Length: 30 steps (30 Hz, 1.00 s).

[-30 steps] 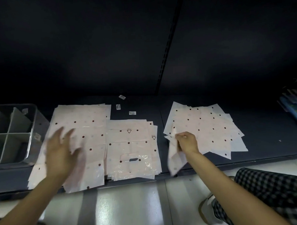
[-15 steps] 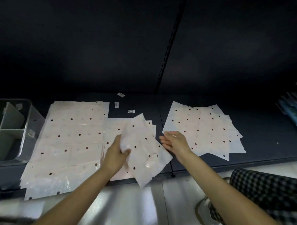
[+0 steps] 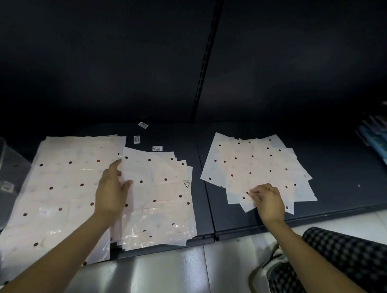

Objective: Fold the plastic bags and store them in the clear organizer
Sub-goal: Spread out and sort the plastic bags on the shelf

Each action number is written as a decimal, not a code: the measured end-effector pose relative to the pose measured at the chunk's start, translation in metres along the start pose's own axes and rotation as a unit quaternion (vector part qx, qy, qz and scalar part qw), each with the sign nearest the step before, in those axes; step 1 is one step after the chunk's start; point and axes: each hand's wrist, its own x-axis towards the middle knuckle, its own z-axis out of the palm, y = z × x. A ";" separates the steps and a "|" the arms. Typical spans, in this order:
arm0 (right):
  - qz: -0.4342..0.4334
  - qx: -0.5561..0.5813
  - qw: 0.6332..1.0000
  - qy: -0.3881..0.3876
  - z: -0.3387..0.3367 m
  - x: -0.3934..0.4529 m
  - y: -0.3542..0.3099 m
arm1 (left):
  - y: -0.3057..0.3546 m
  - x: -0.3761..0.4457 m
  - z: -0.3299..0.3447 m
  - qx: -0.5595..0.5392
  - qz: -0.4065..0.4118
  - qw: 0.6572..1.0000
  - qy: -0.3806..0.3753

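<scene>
Grip, right hand (image 3: pixel 269 201): fingertips pinched on the near edge of a scattered pile of thin, pale pink plastic bags with dark dots (image 3: pixel 258 166), fanned loosely on the right section of the dark shelf (image 3: pixel 334 174). The pinch appears to take the top sheet only; how many layers it holds I cannot tell.

Grip, left hand (image 3: pixel 112 193): released, fingers straight, resting flat across the seam between two stacks, holding nothing.

Item: middle stack of the same dotted bags (image 3: pixel 159 200), laid flat, a die-cut handle slot and a small triangle mark showing, sheets slightly offset, near edges overhanging the shelf lip.

Item: larger left stack of dotted bags (image 3: pixel 58 195), flat and unfolded, its near corner also hanging over the lip.

Item: clear plastic organizer (image 3: pixel 0 175), far left, only its wall in view, just beside the left stack. Its contents cannot be seen.

Item: three small white barcode labels (image 3: pixel 143 125), loose on the shelf behind the stacks.

Progress, as judged: early. Every visible bag lies unfolded; nothing is seen stored. Folding and filing remain for all three piles.

Room: a bare strip of shelf separates middle and right piles. Open shelf lies right of the fanned pile, up to blue packaged goods (image 3: pixel 379 144) at the far right. Glossy floor (image 3: pixel 166 276) below the lip; a checked trouser knee (image 3: pixel 354 261) sits near the right forearm.
</scene>
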 end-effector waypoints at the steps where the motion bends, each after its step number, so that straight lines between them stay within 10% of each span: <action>1: 0.009 0.001 1.000 0.002 0.000 0.001 -0.002 | -0.001 -0.002 0.000 0.018 0.003 1.000 0.016; 5: 0.002 -0.091 0.996 -0.015 -0.003 0.004 -0.010 | -0.002 -0.017 0.003 0.082 0.074 0.993 0.037; 9: -0.042 -0.242 0.966 -0.077 -0.003 0.004 -0.013 | -0.005 -0.035 0.013 0.098 0.150 0.974 -0.137; 18: -0.034 -0.051 0.987 -0.149 -0.020 -0.007 -0.073 | 0.023 -0.055 0.021 0.053 0.150 0.958 -0.238; 22: -0.051 0.038 0.976 -0.210 -0.030 -0.031 -0.118 | 0.060 -0.069 0.028 -0.188 -0.043 0.936 -0.294; 25: -0.070 0.090 0.954 -0.279 -0.033 -0.052 -0.138 | 0.071 -0.068 0.026 -0.397 -0.257 0.827 -0.304; 30: -0.107 0.129 0.921 -0.351 -0.033 -0.077 -0.146 | 0.059 -0.057 0.010 -0.530 -0.305 0.754 -0.239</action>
